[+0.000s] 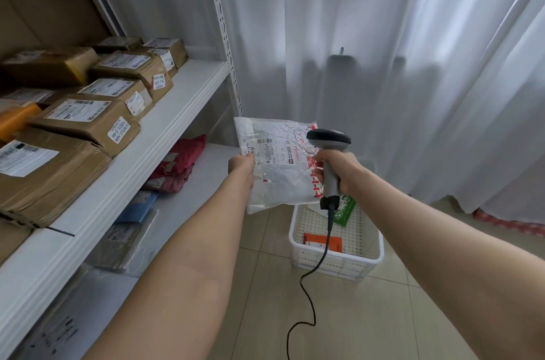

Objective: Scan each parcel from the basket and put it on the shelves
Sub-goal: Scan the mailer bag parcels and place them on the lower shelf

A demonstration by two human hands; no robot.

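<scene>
My left hand (242,168) pinches the left edge of a white plastic parcel (280,180) with a printed label and red lettering, held up in front of me. My right hand (339,172) grips the handle of a grey barcode scanner (329,143), whose dark head sits over the parcel's right side. The scanner's black cable (309,294) hangs down to the floor. Below stands a white plastic basket (365,259) on the tiles, holding an orange parcel (323,243) and a green and white one (345,212).
White metal shelves (153,135) run along the left. The upper shelf carries several brown cardboard boxes (85,121). The lower shelf holds red (182,162), blue (138,206) and clear bagged parcels. White curtains (383,65) hang behind the basket.
</scene>
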